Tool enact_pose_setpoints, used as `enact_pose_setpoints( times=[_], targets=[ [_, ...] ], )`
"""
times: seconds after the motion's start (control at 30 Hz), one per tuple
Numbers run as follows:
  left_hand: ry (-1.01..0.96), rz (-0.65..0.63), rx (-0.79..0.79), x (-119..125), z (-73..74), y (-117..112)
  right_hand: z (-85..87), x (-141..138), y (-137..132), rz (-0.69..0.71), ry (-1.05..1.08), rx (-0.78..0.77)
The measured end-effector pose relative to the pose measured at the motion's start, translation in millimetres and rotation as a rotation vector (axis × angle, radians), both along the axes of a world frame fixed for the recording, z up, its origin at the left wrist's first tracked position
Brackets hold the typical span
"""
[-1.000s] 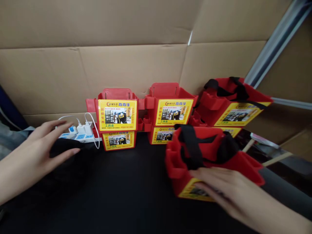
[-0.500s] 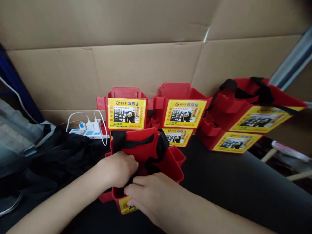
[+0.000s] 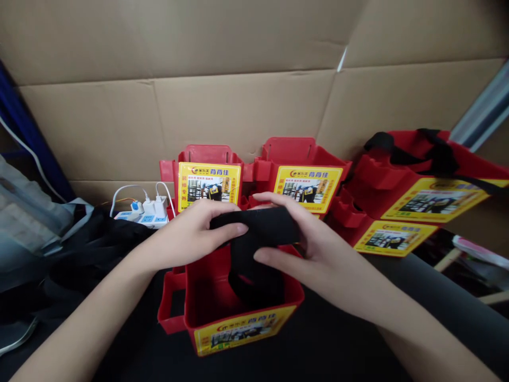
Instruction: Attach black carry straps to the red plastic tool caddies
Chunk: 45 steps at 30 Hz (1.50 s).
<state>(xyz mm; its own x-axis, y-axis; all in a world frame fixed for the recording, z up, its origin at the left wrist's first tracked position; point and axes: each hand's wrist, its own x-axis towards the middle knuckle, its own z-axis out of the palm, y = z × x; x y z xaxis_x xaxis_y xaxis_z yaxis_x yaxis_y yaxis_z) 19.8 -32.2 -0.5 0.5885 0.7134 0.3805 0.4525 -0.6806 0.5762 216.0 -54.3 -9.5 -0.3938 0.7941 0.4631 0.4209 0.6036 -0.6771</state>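
Note:
A red plastic tool box (image 3: 214, 310) with a yellow label stands upright on the black table top in front of me. A black strap (image 3: 262, 225) rises out of it. My left hand (image 3: 186, 236) pinches the strap's left end between thumb and fingers. My right hand (image 3: 314, 249) grips its right end, thumb above and fingers below. Both hands hold the strap stretched level above the box's open top, and the rest of the strap loops down inside.
Stacks of the same red boxes (image 3: 209, 178) (image 3: 306, 178) stand against the cardboard wall (image 3: 238, 106), and a further stack with black straps (image 3: 429, 175) stands at the right. A white power strip with chargers (image 3: 145, 212) lies at the left beside black fabric (image 3: 95, 244).
The box has been turned so that its label faces me and it stands upright. Both hands rose from the box's rim and now hold the strap lifted above it.

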Motion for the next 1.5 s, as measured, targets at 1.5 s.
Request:
enact_pose_setpoints(
  times=[1.5],
  targets=[
    [0.142, -0.06, -0.111, 3.0, -6.9, -5.1, -12.6, -1.2, 1.9, 0.146, -0.307, 0.169]
  ],
)
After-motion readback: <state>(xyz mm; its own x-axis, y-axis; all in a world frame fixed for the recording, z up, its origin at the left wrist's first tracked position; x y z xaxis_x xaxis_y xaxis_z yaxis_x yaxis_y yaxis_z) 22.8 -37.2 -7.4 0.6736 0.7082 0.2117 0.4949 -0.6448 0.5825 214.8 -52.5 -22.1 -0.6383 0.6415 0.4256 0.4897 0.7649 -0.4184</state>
